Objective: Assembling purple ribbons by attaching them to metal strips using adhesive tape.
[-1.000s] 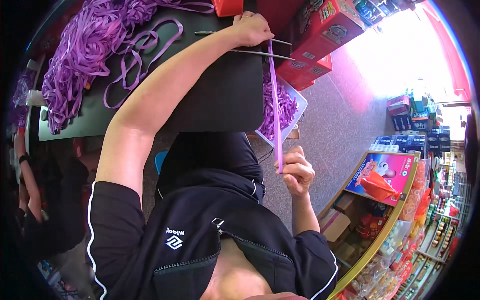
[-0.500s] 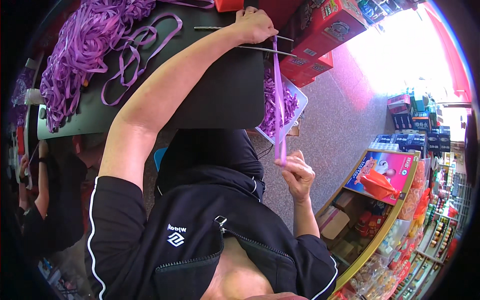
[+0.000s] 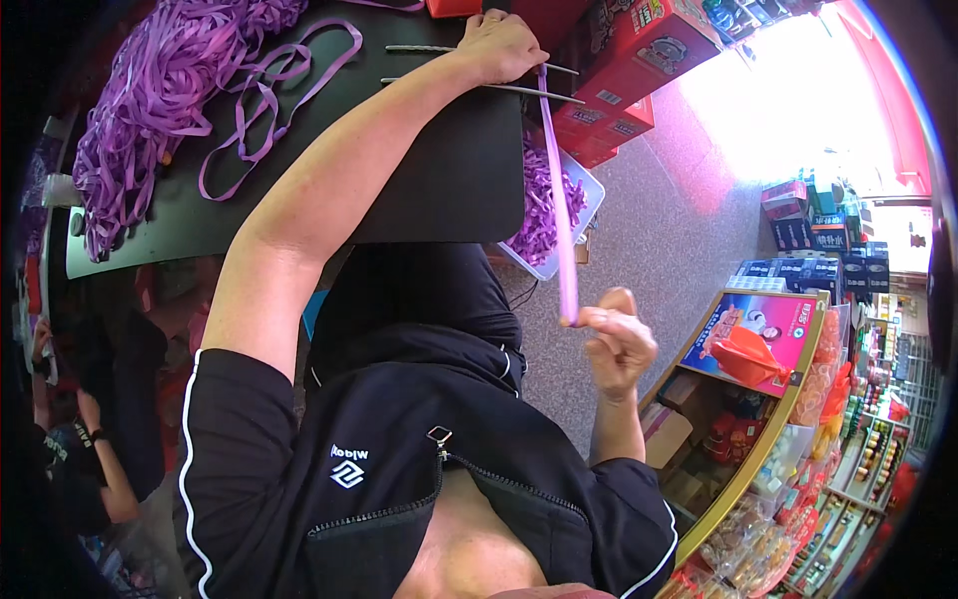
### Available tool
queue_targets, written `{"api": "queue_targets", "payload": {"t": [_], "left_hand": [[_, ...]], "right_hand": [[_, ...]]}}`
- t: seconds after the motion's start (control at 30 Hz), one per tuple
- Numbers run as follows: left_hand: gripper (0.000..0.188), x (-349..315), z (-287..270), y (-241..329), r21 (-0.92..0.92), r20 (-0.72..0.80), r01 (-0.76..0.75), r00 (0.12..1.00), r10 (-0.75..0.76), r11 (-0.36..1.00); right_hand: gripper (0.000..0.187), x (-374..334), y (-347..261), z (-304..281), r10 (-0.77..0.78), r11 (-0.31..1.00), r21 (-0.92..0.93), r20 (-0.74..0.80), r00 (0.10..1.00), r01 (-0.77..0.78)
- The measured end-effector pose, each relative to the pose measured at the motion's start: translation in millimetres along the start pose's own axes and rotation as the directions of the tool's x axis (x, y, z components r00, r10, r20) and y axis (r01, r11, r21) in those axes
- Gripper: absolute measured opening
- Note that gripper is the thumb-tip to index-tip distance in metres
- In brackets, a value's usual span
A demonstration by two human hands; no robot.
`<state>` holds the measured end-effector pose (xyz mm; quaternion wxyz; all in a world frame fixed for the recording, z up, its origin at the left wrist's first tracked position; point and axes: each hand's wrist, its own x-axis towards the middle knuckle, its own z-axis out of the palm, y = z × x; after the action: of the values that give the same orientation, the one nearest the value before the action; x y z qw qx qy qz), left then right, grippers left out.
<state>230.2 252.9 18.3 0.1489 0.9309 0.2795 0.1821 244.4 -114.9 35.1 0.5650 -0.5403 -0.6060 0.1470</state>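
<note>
A purple ribbon (image 3: 559, 200) is stretched taut between my two hands. Its lower end is pinched between the thumb and fingers of my right hand (image 3: 621, 344), held out over the floor beside the table. My left hand (image 3: 502, 48) reaches across the table's far right corner, and its fingers are closed on the ribbon's upper end. Close by that hand two thin metal rods (image 3: 539, 92) stick out past the table edge, one passing beneath my wrist. A loose purple strap (image 3: 261, 150) lies looped on the table, next to a large heap of purple straps (image 3: 165, 110).
The dark table (image 3: 429, 190) has a rounded front corner. Below its right side stands a pale plastic bin (image 3: 589, 195) of purple pieces. Red boxes (image 3: 639, 60) are stacked behind it. A glass display case (image 3: 718, 439) stands at right. Another person's arm (image 3: 115, 479) shows at far left.
My right hand has moved slightly to the right, and the ribbon now runs straighter and at more of a slant. My left hand has stayed in nearly the same place.
</note>
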Motion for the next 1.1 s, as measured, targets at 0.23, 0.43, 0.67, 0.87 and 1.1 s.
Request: {"api": "queue_targets", "payload": {"t": [0.23,0.43,0.67,0.87,1.1], "left_hand": [[0.029,-2,-2,-1,-0.037,-0.029,-0.006,1.0,0.005,0.999],[0.028,2,-4,-5,-0.103,0.004,-0.009,1.0,0.009,0.995],[0.027,1,-7,-8,-0.15,0.057,-0.055,0.996,0.064,0.987],[0.026,-2,-10,-7,-0.147,0.057,-0.063,0.996,0.072,0.987],[0.025,-11,-13,-6,-0.178,-0.037,-0.08,0.996,0.075,0.981]], "right_hand": [[0.052,110,-9,-40,-0.417,0.903,0.12,0.001,0.909,0.413],[0.061,282,-2,-33,-0.099,0.868,0.468,-0.159,0.982,0.163],[0.056,391,120,-35,0.154,0.769,0.606,0.134,0.979,-0.204],[0.055,382,222,-9,0.346,0.52,0.745,0.263,0.901,-0.417],[0.063,326,301,33,0.495,0.4,0.757,0.295,0.817,-0.516]]}}
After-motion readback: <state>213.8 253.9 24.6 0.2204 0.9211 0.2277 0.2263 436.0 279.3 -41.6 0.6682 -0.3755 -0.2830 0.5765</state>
